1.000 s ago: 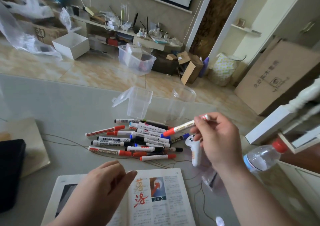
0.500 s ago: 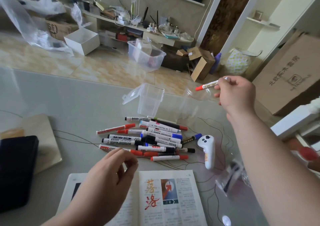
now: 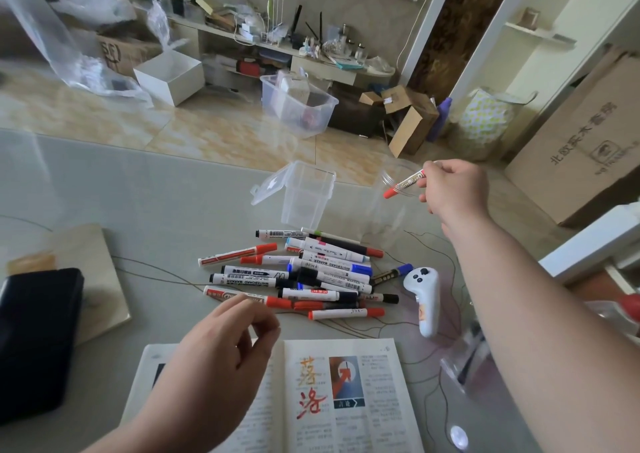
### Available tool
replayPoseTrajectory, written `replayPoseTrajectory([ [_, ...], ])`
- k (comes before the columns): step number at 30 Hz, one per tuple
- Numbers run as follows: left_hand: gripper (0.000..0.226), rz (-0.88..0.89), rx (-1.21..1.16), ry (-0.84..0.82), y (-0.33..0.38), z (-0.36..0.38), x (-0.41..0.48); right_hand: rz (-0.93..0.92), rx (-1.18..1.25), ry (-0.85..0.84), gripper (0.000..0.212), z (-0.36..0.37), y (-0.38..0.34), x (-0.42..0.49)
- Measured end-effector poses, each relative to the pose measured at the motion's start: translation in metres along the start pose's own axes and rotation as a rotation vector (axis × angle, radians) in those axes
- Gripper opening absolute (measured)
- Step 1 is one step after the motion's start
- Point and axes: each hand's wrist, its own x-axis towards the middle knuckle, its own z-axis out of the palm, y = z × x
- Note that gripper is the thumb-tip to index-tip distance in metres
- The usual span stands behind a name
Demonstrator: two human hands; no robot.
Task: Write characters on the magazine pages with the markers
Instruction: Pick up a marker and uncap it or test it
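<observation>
Right hand is pinching red-capped marker beyond marker pile. Left hand is hovering nearside, fingers loosely curled, empty.

The magazine lies open at the near edge of the bench. Directly behind it lies the marker pile, with the controller just beside the pile on the right. Behind the pile stands the square container; the round jar stands to its right. The right hand holds one marker at the jar's mouth. The left hand hovers over the magazine's left page. At far left, a flat case rests on a board.
</observation>
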Motion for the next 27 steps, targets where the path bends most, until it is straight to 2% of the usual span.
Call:
replayPoseTrajectory([
  [3,0.029,0.002,-0.006,-0.005,-0.003,0.001,0.001,0.005,-0.04,-0.024,0.024,0.002,0.009,0.007],
  [6,0.034,0.028,-0.027,-0.018,-0.008,0.005,0.002,0.053,-0.091,-0.021,0.046,-0.001,0.018,0.005],
  [8,0.033,0.026,-0.037,-0.017,-0.009,0.007,0.001,0.048,-0.132,-0.007,0.051,-0.008,0.02,-0.008],
  [11,0.029,0.024,-0.029,-0.003,-0.008,0.007,0.003,-0.042,-0.197,-0.08,0.033,-0.02,0.02,-0.051],
  [16,0.019,0.011,-0.027,-0.033,0.011,-0.002,-0.001,-0.133,-0.276,-0.309,0.019,-0.065,0.019,-0.142],
  [20,0.013,0.118,-0.017,-0.182,0.072,0.016,-0.025,-0.121,-0.279,-0.293,0.015,-0.145,0.031,-0.19],
  [24,0.008,0.345,-0.046,-0.405,0.175,0.079,-0.061,-0.034,-0.217,-0.146,0.011,-0.253,0.067,-0.225],
  [27,0.007,0.491,-0.096,-0.502,0.252,0.144,-0.098,0.1,-0.287,-0.025,0.013,-0.345,0.104,-0.258],
])
